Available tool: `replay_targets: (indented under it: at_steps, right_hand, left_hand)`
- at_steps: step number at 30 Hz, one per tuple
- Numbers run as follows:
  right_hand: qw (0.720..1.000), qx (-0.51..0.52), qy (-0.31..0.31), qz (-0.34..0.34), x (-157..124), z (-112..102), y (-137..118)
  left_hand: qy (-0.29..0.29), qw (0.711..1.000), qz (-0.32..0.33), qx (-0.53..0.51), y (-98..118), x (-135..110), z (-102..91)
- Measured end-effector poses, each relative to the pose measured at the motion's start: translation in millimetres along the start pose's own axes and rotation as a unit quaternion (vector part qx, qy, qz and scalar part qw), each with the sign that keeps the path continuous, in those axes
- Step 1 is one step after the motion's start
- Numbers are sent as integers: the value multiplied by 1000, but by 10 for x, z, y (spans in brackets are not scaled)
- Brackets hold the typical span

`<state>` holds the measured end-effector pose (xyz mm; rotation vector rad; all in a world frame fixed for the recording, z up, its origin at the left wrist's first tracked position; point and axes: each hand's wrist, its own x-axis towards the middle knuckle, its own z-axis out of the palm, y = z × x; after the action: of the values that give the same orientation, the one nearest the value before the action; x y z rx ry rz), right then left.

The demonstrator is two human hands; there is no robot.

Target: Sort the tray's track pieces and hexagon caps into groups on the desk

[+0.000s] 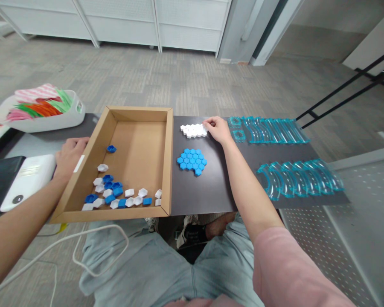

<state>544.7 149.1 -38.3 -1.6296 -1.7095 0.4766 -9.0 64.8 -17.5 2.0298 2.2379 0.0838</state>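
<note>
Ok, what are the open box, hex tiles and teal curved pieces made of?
Open box: looks like matte brown cardboard, by its folded walls.
Blue tiles and white tiles: probably moulded plastic, smooth; some loose ones look hollow.
Teal curved pieces: glossy, see-through, bright highlights; likely tinted plastic.

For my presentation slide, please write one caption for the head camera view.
Right hand touching a white tile cluster, a blue tile cluster nearby, beside a cardboard box of loose tiles.
</note>
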Motion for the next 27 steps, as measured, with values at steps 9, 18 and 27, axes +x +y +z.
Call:
replay_targets:
  at_steps: [9, 18, 27]
  right_hand:
    - [1000, 6, -3, 2, -3, 13, 12]
    - [999, 29, 16, 10, -5, 27, 17]
    - [996, 31, 74, -27, -103, -21, -211]
  left_hand:
    - [1, 1000, -4, 19, -31, 21, 20]
    - [22, 1000, -6, 8, 37, -25, 30]
    - [13, 1000, -14, -4, 137, -53, -4]
